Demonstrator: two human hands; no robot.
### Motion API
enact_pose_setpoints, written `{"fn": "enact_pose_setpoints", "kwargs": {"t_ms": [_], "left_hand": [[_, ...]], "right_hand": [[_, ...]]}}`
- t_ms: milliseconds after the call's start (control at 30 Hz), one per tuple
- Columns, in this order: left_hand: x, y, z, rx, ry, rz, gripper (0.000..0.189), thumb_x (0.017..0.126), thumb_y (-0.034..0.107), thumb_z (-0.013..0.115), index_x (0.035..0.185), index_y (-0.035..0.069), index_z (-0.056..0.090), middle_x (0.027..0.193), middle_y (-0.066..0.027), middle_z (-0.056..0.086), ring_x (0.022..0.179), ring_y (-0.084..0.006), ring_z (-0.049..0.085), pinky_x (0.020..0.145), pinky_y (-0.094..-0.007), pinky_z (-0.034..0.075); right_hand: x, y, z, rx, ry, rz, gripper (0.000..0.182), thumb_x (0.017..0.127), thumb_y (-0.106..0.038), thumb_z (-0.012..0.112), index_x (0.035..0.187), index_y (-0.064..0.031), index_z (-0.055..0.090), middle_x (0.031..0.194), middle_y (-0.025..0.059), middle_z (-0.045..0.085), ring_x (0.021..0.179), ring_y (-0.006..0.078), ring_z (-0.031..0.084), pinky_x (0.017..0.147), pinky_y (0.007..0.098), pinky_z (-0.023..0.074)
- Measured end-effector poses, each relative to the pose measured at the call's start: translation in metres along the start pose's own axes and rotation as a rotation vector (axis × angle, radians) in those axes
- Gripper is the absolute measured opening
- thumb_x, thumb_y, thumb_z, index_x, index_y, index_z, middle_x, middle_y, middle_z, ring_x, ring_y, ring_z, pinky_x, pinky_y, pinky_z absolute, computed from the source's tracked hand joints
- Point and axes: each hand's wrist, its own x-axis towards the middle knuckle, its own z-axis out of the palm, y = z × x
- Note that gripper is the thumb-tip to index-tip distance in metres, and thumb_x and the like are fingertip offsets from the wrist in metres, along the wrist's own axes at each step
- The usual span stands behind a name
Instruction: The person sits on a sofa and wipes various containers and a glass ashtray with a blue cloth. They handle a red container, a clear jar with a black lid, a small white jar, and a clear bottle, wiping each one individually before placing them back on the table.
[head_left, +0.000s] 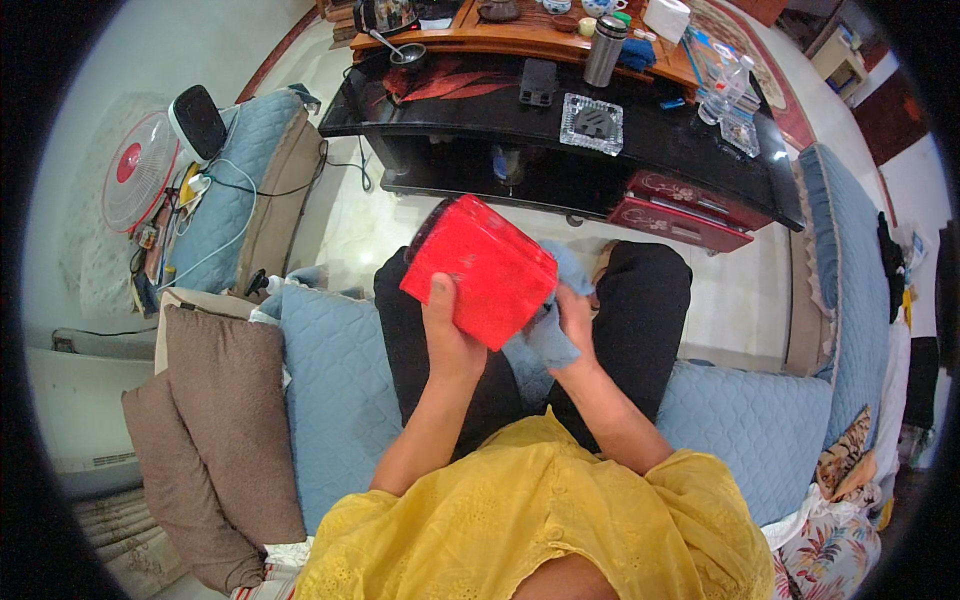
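Note:
A bright red box-shaped object (484, 274), with a dark edge at its upper left, is held tilted above my lap. My left hand (454, 330) grips it from below, the thumb lying on its red face and the fingers hidden behind. In my right hand (576, 330) is a light blue cloth (551, 339), bunched against the object's right side. Part of the cloth also shows above the right hand. What kind of object the red thing is, I cannot tell.
Ahead stands a black glossy coffee table (465, 112) with a glass ashtray (592, 124), a steel thermos (604, 51) and a plastic bottle (724, 94). Blue quilted sofa seats (337, 367) flank my legs. Brown cushions (225, 420) and a red-rimmed fan (139, 169) are on the left.

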Motion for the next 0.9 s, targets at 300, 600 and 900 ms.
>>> {"fn": "enact_pose_setpoints", "kwargs": {"t_ms": [300, 600, 900], "left_hand": [[-0.005, -0.006, -0.007, 0.456, -0.174, 0.382, 0.115, 0.065, 0.041, 0.087, 0.149, 0.005, 0.017, 0.139, -0.0117, 0.041, 0.126, -0.0247, 0.046, 0.105, -0.0398, 0.039], [-0.013, 0.020, -0.010, 0.780, -0.412, 0.215, 0.131, 0.053, 0.035, 0.094, 0.150, 0.003, 0.012, 0.139, -0.0163, 0.041, 0.130, -0.0269, 0.043, 0.109, -0.0398, 0.035], [0.007, 0.015, -0.012, 0.827, -0.096, 0.357, 0.113, 0.060, 0.021, 0.087, 0.148, 0.003, 0.019, 0.137, -0.0145, 0.042, 0.125, -0.0261, 0.046, 0.106, -0.0379, 0.037]], "right_hand": [[0.005, -0.024, -0.004, 0.421, 0.069, 0.133, 0.042, 0.099, -0.033, 0.038, 0.123, -0.0041, 0.057, 0.125, 0.0101, 0.061, 0.116, 0.0237, 0.057, 0.102, 0.0387, 0.0417], [-0.008, -0.036, -0.023, -0.443, -0.054, -0.190, 0.043, 0.090, -0.015, 0.044, 0.130, 0.0011, 0.048, 0.123, 0.0083, 0.055, 0.114, 0.0180, 0.050, 0.101, 0.0311, 0.0354], [-0.014, -0.030, 0.001, -0.854, -0.041, -0.251, 0.055, 0.085, -0.010, 0.064, 0.135, 0.0009, 0.043, 0.125, 0.0136, 0.057, 0.116, 0.0205, 0.053, 0.099, 0.0346, 0.0413]]}}
